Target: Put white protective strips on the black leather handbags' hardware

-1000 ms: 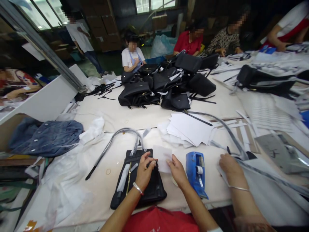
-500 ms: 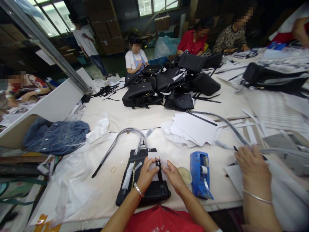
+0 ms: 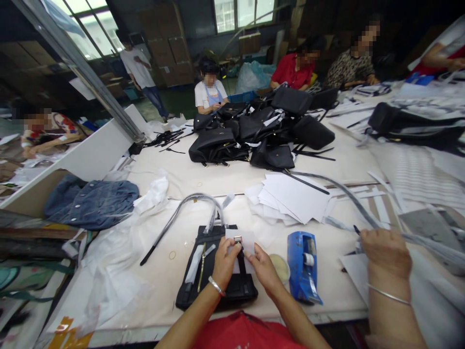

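A black handbag (image 3: 198, 281) lies on the table before me, with a gold zip and plastic-wrapped handles (image 3: 181, 206). My left hand (image 3: 224, 264) pinches a black strap (image 3: 241, 264) just under its metal buckle (image 3: 238, 239). Behind the strap is a small piece of white paper (image 3: 249, 236). My right hand (image 3: 265, 269) is at the right edge of this paper, thumb in front and fingers partly hidden, closed on it. Beside that hand are a round tub (image 3: 279, 267) and a blue tape dispenser (image 3: 303, 266).
Black bags (image 3: 254, 123) are heaped across the table. White sheets (image 3: 290, 196) lie in the middle, a denim garment (image 3: 90, 201) at left. Another person's hand (image 3: 387, 254) rests close on my right, by a wrapped strap (image 3: 348, 196). Several people sit or stand beyond.
The view has shifted slightly. My left thumb has moved up toward the buckle, and my right thumb has drawn slightly off the strap. The neighbour's hand has closed more.
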`<state>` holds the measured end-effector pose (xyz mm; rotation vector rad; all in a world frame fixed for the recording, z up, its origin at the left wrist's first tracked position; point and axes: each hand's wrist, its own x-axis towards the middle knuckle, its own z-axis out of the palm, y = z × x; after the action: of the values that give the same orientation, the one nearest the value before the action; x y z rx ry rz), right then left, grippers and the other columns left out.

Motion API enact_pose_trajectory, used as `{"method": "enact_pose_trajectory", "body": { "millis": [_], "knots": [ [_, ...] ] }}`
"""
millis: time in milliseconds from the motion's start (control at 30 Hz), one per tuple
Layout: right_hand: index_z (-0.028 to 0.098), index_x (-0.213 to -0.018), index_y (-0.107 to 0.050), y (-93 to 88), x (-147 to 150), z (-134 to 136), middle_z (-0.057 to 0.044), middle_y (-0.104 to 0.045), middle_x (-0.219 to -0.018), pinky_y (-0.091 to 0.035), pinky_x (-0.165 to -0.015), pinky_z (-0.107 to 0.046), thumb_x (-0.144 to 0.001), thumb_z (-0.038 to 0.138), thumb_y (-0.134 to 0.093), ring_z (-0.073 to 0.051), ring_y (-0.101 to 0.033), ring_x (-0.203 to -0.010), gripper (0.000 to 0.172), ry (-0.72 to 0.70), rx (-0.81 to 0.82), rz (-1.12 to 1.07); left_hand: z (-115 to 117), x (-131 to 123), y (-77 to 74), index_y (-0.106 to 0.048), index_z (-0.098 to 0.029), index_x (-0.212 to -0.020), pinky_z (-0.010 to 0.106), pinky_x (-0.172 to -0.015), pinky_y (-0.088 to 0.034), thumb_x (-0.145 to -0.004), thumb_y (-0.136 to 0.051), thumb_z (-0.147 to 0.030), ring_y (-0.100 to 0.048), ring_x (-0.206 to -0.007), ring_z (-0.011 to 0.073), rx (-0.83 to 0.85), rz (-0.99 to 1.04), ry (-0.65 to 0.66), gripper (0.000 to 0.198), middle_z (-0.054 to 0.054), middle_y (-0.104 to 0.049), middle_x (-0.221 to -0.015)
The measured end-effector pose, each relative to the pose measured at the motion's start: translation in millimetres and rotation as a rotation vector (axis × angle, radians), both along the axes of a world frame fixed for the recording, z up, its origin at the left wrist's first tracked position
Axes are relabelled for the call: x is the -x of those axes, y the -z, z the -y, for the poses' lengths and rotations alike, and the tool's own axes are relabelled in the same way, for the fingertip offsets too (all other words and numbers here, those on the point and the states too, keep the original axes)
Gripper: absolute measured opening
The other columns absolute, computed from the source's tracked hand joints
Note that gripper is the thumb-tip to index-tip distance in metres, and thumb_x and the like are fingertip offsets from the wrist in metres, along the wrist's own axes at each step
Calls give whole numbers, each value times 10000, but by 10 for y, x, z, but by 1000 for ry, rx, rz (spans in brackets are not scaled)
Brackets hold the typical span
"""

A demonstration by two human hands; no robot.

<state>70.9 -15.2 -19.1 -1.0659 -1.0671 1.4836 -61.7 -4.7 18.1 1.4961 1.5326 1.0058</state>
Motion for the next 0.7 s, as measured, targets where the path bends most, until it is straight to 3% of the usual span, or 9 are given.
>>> {"method": "enact_pose_trajectory", "body": {
  "millis": [167,333,467,600,700],
  "knots": [
    [230,-1216,-535,13,-5,15,-60,-600,-1205,-386,-1006,-391,-805,347,-550,-219,-554,-1084,428,-31,9,-11,31,-25,-51,-594,-197,-782,313,-854,-399,-859,-473,-379,-524,-905,187,-92,-39,-10,232,32,-545,-902],
    [244,-1234,-521,-38,-24,8,-56,-641,-1127,-479,-870,-388,-788,386,-561,-225,-604,-974,469,-94,89,-120,22,-16,-34,-641,-204,-886,318,-900,-401,-849,-510,-363,-549,-975,194,-142,11,-21,209,42,-592,-980],
    [234,-1245,-508,-86,-19,11,-60,-657,-1079,-505,-786,-371,-788,407,-553,-228,-613,-928,491,-144,117,-162,-39,18,26,-607,-188,-957,318,-801,-460,-791,-589,-410,-612,-844,191,-37,145,-106,279,33,-659,-890],
    [227,-1239,-510,-71,-22,34,-56,-644,-1101,-490,-792,-338,-791,351,-547,-215,-597,-949,466,-126,113,-159,-115,49,53,-460,-188,-1232,311,-781,-485,-713,-691,-385,-643,-847,188,41,339,-159,602,63,-686,-956],
    [220,-1233,-513,-62,-32,48,-47,-660,-1045,-483,-764,-315,-789,329,-548,-196,-604,-860,459,-113,131,-115,-154,76,74,-514,-149,-1195,297,-769,-490,-671,-739,-349,-644,-853,189,164,478,-127,605,104,-682,-1010]
  ]
}}
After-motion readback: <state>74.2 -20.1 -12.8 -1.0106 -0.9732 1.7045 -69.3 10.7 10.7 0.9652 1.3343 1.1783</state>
